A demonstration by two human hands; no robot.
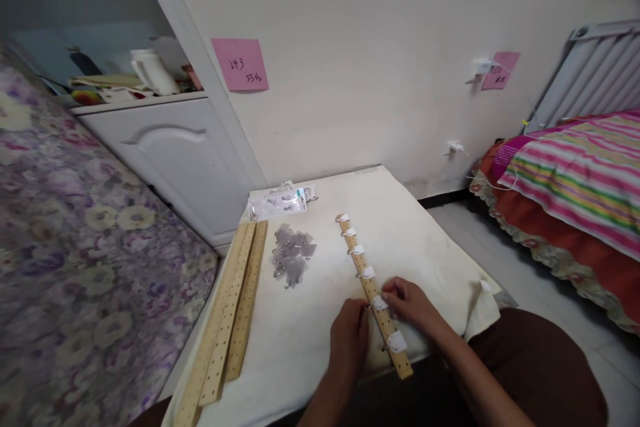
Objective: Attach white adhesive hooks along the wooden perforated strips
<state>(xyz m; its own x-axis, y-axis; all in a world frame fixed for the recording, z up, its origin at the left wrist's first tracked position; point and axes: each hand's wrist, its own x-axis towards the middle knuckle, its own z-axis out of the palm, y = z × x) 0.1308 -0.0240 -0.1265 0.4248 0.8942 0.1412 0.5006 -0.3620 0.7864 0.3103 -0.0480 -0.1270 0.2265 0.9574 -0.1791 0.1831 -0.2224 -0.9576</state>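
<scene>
A narrow wooden strip with rows of holes [373, 288] lies lengthwise on the cloth-covered table, its near end by the front edge. Several small white tags [367, 272] sit along it, with small metal pieces showing at their left sides. My right hand [407, 300] pinches the right side of one white tag [380, 302], the second from the near end. From the other side, my left hand [350, 333] is closed with its fingertips at the strip's left edge, beside that tag's metal piece. What those fingers hold is too small to tell.
Left of the strip is a pile of small greyish clear packets [293, 255]. Several wooden strips [230, 307] lie along the table's left side. Plastic packaging [277, 203] lies at the back. A floral curtain [90, 267] hangs left; a bed [575, 167] stands right.
</scene>
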